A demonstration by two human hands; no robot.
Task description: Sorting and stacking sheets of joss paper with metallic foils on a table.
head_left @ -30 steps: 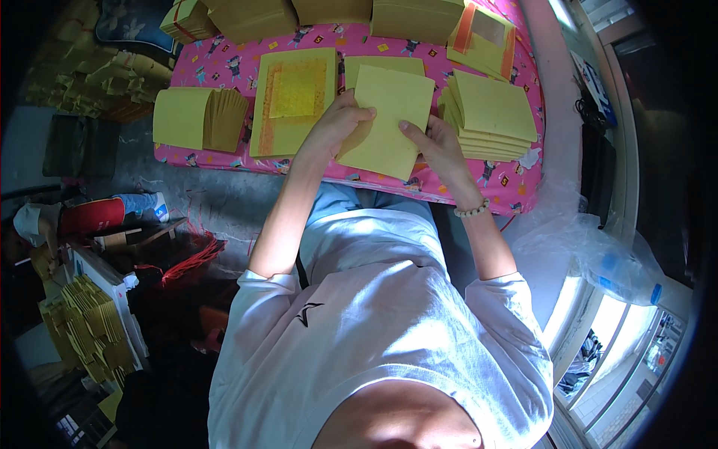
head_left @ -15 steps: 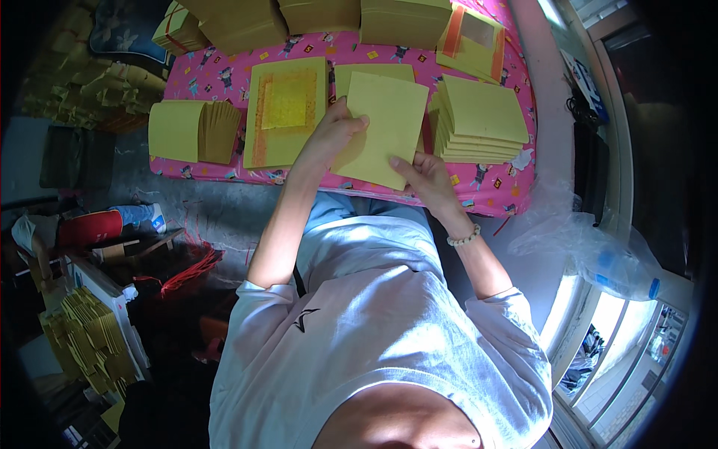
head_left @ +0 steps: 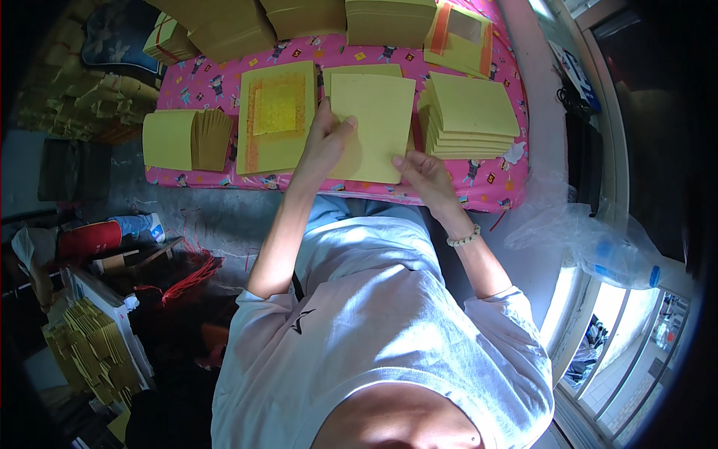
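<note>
We've got one yellow sheet (head_left: 372, 127) pinched in both hands, left hand (head_left: 323, 142) and right hand (head_left: 422, 173); finished stack (head_left: 470, 116) right, more bundles (head_left: 389, 19) untouched.

- A clear plastic bag (head_left: 591, 239) lies off the right end of the pink table (head_left: 217, 82), on the floor by the window; something inside it shows a blue patch.
- A yellow bundle with orange bands (head_left: 460, 37) and a darker square panel sits at the table's far right corner.
- A small yellow bundle tied with a red band (head_left: 168, 41) rests at the far left corner.
- A red and white packet (head_left: 86, 239) lies on the floor below the table's left end.
- No screens or signs can be made out.
</note>
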